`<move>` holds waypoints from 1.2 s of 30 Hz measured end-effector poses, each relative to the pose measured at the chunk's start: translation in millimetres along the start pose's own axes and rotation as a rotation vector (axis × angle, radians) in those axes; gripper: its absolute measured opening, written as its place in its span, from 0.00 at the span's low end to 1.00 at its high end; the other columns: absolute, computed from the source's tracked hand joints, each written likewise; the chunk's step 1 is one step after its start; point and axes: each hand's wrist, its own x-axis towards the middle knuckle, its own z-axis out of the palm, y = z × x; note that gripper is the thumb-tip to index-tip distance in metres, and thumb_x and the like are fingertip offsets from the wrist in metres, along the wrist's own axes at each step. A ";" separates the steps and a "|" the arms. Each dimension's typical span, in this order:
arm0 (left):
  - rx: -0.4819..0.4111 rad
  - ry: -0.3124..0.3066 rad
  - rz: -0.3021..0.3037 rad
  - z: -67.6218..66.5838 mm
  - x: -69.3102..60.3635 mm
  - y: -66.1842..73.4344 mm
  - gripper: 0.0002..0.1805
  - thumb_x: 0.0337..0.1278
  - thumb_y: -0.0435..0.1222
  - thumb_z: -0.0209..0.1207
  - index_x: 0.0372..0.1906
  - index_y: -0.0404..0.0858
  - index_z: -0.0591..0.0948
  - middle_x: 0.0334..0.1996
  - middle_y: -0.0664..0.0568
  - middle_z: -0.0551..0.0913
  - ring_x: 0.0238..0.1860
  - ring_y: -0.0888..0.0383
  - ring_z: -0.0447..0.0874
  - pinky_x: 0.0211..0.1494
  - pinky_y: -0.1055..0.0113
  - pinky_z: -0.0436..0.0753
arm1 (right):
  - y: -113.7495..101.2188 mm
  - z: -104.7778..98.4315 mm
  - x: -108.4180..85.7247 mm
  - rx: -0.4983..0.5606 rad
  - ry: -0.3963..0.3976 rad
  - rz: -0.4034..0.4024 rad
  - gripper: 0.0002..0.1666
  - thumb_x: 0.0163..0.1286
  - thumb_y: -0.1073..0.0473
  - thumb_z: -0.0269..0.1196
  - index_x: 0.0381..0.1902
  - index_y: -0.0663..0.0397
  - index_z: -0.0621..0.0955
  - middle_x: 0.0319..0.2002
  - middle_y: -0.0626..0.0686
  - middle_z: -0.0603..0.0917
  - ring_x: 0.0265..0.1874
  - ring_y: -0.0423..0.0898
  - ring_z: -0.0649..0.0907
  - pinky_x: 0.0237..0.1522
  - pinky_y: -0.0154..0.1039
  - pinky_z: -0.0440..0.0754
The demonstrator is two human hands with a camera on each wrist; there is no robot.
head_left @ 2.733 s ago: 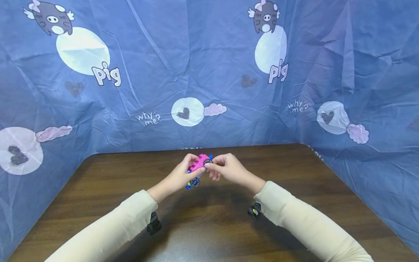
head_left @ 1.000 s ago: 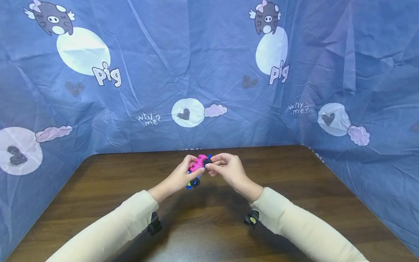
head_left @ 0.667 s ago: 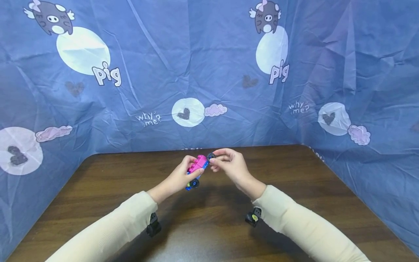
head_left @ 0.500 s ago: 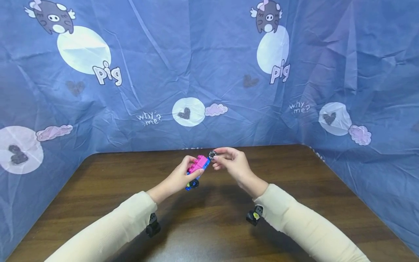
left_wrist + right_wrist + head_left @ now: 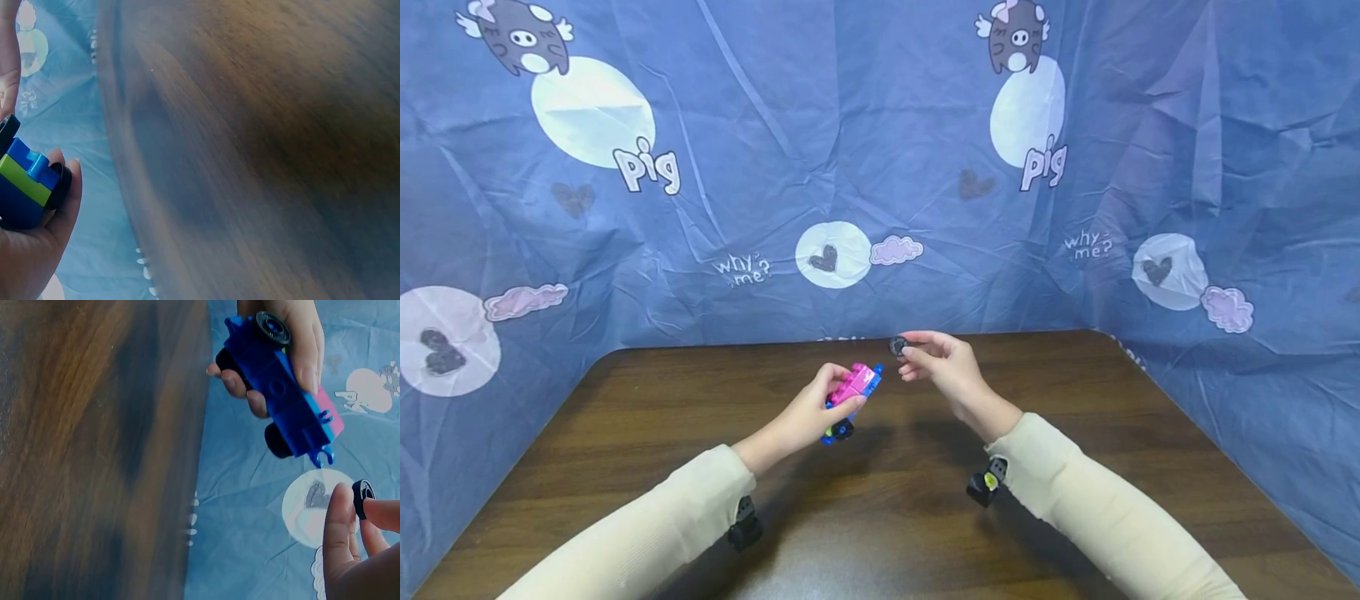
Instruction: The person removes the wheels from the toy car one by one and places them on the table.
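Note:
My left hand (image 5: 811, 410) grips a toy car (image 5: 856, 383) made of pink, blue and green building bricks, held up above the table. The right wrist view shows the car's blue underside (image 5: 278, 387), with black wheels at three corners and a bare blue axle clip (image 5: 322, 456) at the fourth. Between thumb and fingers, my right hand (image 5: 951, 371) pinches a loose black wheel (image 5: 898, 346), apart from the car and to its right. In the left wrist view, the green and blue end of the car (image 5: 28, 181) shows in the left palm, partly cut off.
Beneath both hands lies a brown wooden table (image 5: 880, 508). A blue printed cloth (image 5: 850, 167) hangs behind its far edge and along both sides. Small black wrist cameras (image 5: 745, 525) sit under the sleeves.
The right hand has pulled the black wheel off the car's front corner and moved up and right with it. The left hand, still gripping the car, has shifted slightly down.

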 end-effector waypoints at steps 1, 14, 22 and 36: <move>0.002 0.000 0.001 -0.5 -0.7 0.0 0.21 0.66 0.35 0.57 0.55 0.30 0.64 0.46 0.35 0.82 0.41 0.53 0.83 0.45 0.64 0.81 | 0.6 -0.5 1.5 0.000 0.008 0.014 0.19 0.65 0.73 0.60 0.53 0.75 0.76 0.26 0.53 0.86 0.22 0.42 0.85 0.31 0.36 0.86; 0.031 -0.024 -0.007 -1.7 -5.9 -4.2 0.21 0.65 0.37 0.59 0.55 0.33 0.65 0.43 0.41 0.84 0.37 0.59 0.80 0.44 0.67 0.79 | 10.9 -9.1 15.3 0.010 0.092 0.116 0.17 0.65 0.72 0.62 0.51 0.75 0.76 0.26 0.49 0.86 0.23 0.41 0.85 0.34 0.38 0.86; 0.046 -0.015 0.002 -2.8 -6.6 -4.1 0.21 0.65 0.38 0.59 0.55 0.34 0.65 0.42 0.42 0.84 0.38 0.59 0.79 0.46 0.65 0.78 | 21.3 -19.2 25.4 -0.012 0.171 0.172 0.19 0.64 0.70 0.64 0.51 0.75 0.78 0.25 0.47 0.86 0.23 0.40 0.85 0.33 0.35 0.86; 0.058 -0.017 0.028 0.0 -3.3 -0.6 0.22 0.64 0.41 0.60 0.56 0.38 0.67 0.42 0.44 0.85 0.37 0.59 0.79 0.44 0.65 0.77 | 51.0 -33.3 53.0 -0.065 0.214 0.292 0.16 0.63 0.74 0.61 0.48 0.81 0.77 0.18 0.51 0.83 0.14 0.38 0.81 0.23 0.31 0.83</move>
